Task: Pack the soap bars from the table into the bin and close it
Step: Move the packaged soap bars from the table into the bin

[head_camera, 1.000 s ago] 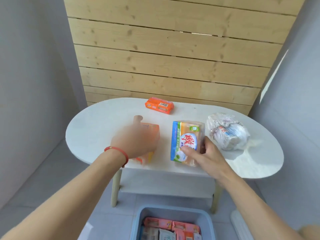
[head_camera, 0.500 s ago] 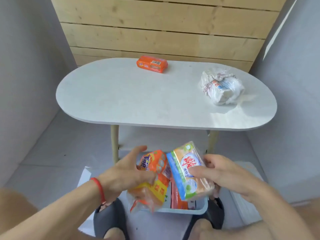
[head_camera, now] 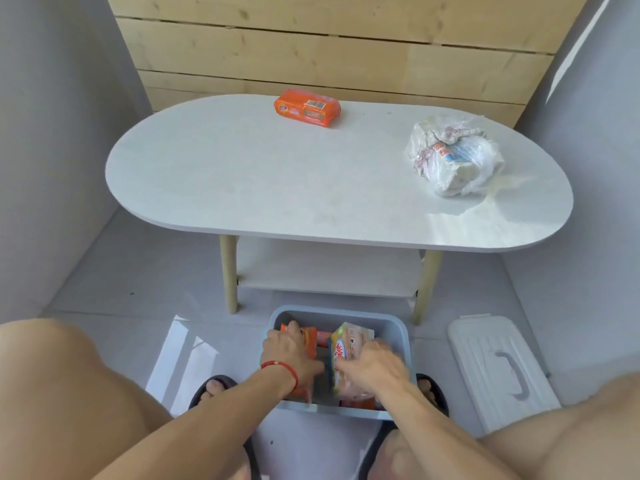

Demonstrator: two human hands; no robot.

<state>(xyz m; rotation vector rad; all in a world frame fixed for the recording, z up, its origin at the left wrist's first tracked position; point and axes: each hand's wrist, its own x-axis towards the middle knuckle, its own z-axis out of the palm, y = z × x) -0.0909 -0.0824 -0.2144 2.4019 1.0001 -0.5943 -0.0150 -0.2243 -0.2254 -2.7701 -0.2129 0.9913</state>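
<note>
A grey-blue bin (head_camera: 403,336) stands open on the floor between my feet, with soap packs inside. My left hand (head_camera: 289,355), a red cord on its wrist, holds an orange soap pack (head_camera: 309,339) down inside the bin. My right hand (head_camera: 375,367) grips a yellow, blue and green soap pack (head_camera: 348,342) inside the bin beside it. On the white oval table (head_camera: 242,174) lie an orange soap bar (head_camera: 306,107) at the far edge and a clear plastic bag of white soap bars (head_camera: 453,157) on the right. The bin's white lid (head_camera: 498,372) rests on the floor to the right.
The table has pale wooden legs (head_camera: 229,275) and a lower white shelf (head_camera: 329,268) just behind the bin. A wooden plank wall (head_camera: 329,50) stands behind, grey walls on both sides. My bare knees and dark sandals frame the bin.
Both hands took the two soap packs off the table, carried them down and lowered them into the bin. My view tilted down toward the floor.
</note>
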